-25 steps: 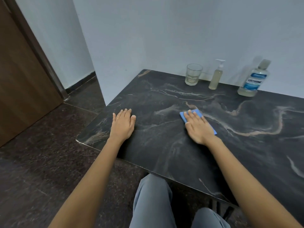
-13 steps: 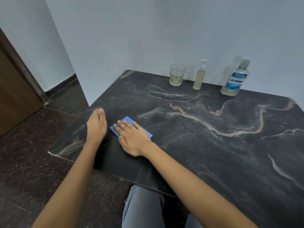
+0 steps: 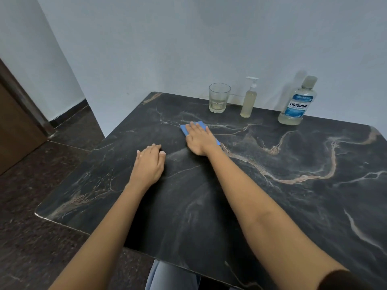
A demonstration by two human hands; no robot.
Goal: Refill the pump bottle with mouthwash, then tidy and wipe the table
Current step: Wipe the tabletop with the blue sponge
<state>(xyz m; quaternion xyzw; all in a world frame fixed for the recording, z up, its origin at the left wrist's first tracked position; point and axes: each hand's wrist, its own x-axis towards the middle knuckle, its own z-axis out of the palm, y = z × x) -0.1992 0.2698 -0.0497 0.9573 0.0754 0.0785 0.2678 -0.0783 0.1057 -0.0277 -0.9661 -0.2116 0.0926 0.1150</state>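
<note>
My right hand (image 3: 199,139) lies flat with straight fingers on a blue cloth (image 3: 185,129), pressing it onto the dark marble table (image 3: 293,206) towards the back left. My left hand (image 3: 149,164) rests palm down on the tabletop, a little nearer and to the left of the cloth, holding nothing. Against the back wall stand a clear glass (image 3: 218,97), a slim pump bottle (image 3: 248,99) with pale yellowish liquid, and a capped Listerine mouthwash bottle (image 3: 297,103) with a little liquid at its bottom.
The table's left edge (image 3: 62,218) drops to a dark stone floor (image 3: 31,206). A brown door (image 3: 14,122) is at far left. Pale walls close the back and left. My knees (image 3: 171,277) are under the near edge.
My right hand has pushed the blue cloth away from the near left area to the back, towards the glass. My left hand now lies flat rather than on its edge.
</note>
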